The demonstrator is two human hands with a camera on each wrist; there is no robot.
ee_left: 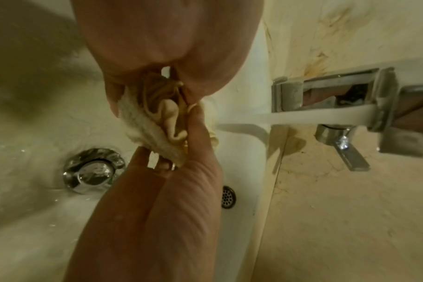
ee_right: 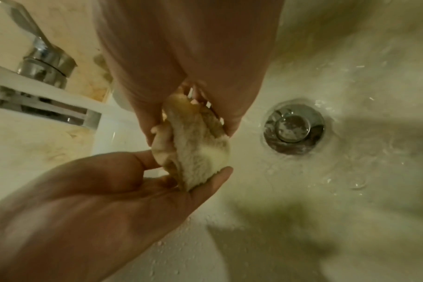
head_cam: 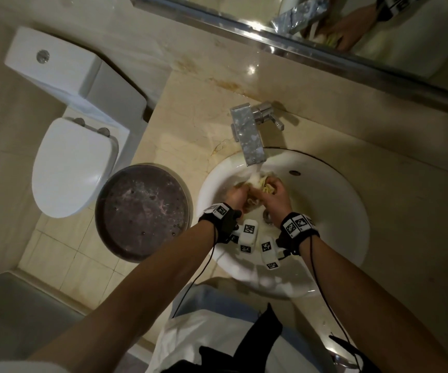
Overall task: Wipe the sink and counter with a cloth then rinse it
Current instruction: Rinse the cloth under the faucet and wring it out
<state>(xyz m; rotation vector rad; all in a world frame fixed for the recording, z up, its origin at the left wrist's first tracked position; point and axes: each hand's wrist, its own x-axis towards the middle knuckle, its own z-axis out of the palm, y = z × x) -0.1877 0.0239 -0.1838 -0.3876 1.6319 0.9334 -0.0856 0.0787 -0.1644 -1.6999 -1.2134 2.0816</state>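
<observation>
Both hands are in the white sink (head_cam: 325, 211), under the tap (head_cam: 248, 138), which runs water (ee_left: 302, 116). A wet, bunched, pale yellow cloth (head_cam: 260, 184) is between them. My left hand (head_cam: 237, 196) grips its left end and my right hand (head_cam: 276, 196) grips its right end. The left wrist view shows the left hand (ee_left: 157, 47) and the right hand (ee_left: 169, 190) pinching the cloth (ee_left: 155, 122) from opposite sides. From the right wrist, the right hand (ee_right: 188, 57) and the left hand (ee_right: 109, 190) curl round the cloth (ee_right: 198, 148). Water swirls at the drain (ee_right: 294, 126).
The beige marble counter (head_cam: 190, 122) surrounds the sink, stained behind the tap. The tap lever (head_cam: 274, 119) points right. A dark round basin (head_cam: 142, 211) of murky water stands left of the sink, beside a white toilet (head_cam: 69, 168). A mirror (head_cam: 352, 30) runs along the back.
</observation>
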